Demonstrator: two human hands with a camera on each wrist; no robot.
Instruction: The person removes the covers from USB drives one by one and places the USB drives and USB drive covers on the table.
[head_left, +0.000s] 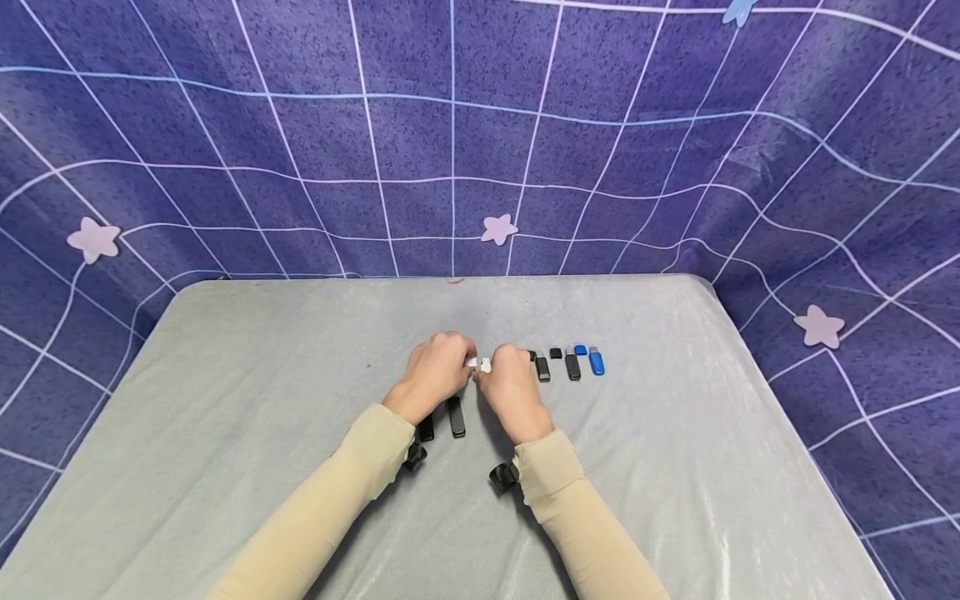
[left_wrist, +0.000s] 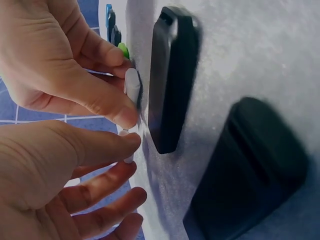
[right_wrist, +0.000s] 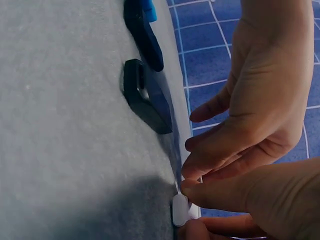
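Left grip pinches small white plastic-looking piece; right grip pinches white oblong USB stick, low over grey cloth-covered bench. Scant fingertip purchase could let either slip; skewed force could bend stick's end.

Beige sleeves are worn with black wrist devices.

White pieces partly hidden by hands; sleeves cropped below.
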